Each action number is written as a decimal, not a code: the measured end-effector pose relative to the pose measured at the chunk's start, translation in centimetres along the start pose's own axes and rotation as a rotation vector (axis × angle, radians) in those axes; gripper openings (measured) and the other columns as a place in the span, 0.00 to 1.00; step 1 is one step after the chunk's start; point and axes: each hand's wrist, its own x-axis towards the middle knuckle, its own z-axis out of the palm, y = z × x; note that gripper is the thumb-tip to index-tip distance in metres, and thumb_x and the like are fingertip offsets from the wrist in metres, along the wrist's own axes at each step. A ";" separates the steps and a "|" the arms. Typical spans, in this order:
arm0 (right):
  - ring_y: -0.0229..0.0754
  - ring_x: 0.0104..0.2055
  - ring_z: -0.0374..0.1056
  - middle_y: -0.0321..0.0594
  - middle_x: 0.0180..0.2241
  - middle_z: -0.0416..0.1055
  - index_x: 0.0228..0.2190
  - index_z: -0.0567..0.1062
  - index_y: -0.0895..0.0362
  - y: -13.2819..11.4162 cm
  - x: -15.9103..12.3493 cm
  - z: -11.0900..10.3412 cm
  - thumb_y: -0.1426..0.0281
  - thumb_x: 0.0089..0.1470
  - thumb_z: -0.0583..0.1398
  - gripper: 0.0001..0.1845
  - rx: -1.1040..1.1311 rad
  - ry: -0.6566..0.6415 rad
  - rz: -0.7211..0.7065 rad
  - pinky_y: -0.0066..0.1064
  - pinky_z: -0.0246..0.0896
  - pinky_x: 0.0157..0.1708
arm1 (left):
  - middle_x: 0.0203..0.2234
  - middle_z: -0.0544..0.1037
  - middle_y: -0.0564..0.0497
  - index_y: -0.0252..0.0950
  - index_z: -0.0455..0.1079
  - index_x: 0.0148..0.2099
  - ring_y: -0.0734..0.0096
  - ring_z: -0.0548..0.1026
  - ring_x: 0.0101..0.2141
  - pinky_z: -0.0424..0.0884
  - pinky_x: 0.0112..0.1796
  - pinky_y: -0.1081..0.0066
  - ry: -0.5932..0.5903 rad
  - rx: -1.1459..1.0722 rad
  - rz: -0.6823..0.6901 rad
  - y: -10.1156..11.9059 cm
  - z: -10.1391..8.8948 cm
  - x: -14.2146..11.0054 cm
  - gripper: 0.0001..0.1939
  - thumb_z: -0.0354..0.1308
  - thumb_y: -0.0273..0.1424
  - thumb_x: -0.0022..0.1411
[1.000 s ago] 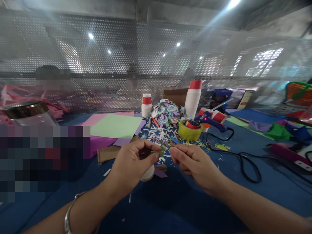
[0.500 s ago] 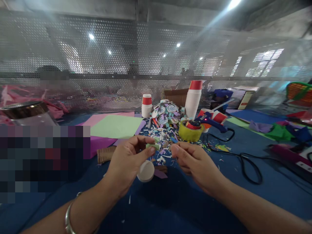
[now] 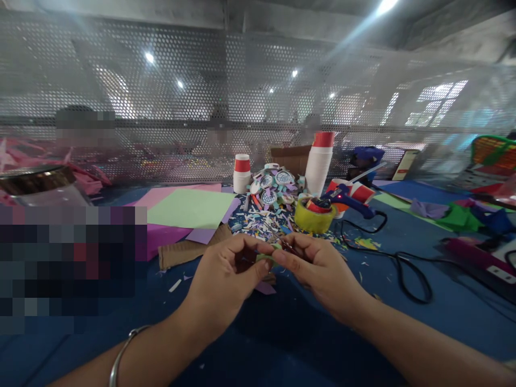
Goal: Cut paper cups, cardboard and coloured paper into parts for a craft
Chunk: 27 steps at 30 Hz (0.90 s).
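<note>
My left hand (image 3: 226, 279) pinches a small strip of light green paper (image 3: 264, 258) between thumb and fingers. Close against it, the thumb and fingertips of my right hand (image 3: 318, 266) meet the same strip. A thin, dark metal tool (image 3: 288, 246) with a narrow point angles out of my right hand toward the scraps; its kind is not clear, as the fingers cover most of it. Below the hands lies a purple paper piece (image 3: 265, 288). Brown corrugated cardboard (image 3: 177, 255) rests left of my left hand.
Paper scraps (image 3: 258, 221) lie before a heap of decorated discs (image 3: 269, 198). Stacked paper cups (image 3: 318, 169) stand behind yellow tape (image 3: 312, 219). A blue glue gun (image 3: 355, 203) trails a black cord (image 3: 415, 298) on the right. Green sheets (image 3: 193, 207) lie left.
My hands have come together, and my right fingertips now meet the green strip. The white round disc beneath my left hand is out of sight. More of the cardboard shows.
</note>
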 end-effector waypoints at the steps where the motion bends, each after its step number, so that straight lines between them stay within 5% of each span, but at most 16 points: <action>1: 0.29 0.17 0.40 0.25 0.18 0.49 0.27 0.67 0.56 0.0 0.0 0.0 0.56 0.49 0.66 0.18 0.003 -0.005 0.002 0.26 0.34 0.15 | 0.26 0.76 0.51 0.35 0.72 0.37 0.69 0.76 0.29 0.76 0.33 0.66 -0.002 -0.001 -0.003 0.0 0.0 0.0 0.09 0.65 0.31 0.52; 16: 0.34 0.24 0.49 0.29 0.22 0.54 0.24 0.64 0.55 -0.1 -0.1 -0.2 0.60 0.52 0.64 0.17 -0.135 -0.029 -0.138 0.27 0.48 0.24 | 0.27 0.76 0.53 0.34 0.72 0.37 0.68 0.78 0.30 0.78 0.34 0.66 -0.008 -0.100 -0.037 -0.2 0.0 0.0 0.10 0.67 0.30 0.52; 27: 0.35 0.24 0.49 0.31 0.22 0.55 0.24 0.64 0.55 -0.4 -0.2 -0.6 0.60 0.57 0.58 0.15 -0.293 -0.064 -0.192 0.28 0.47 0.24 | 0.29 0.78 0.52 0.34 0.69 0.40 0.68 0.79 0.31 0.76 0.35 0.68 -0.016 -0.149 -0.156 0.5 -0.1 0.1 0.19 0.71 0.30 0.46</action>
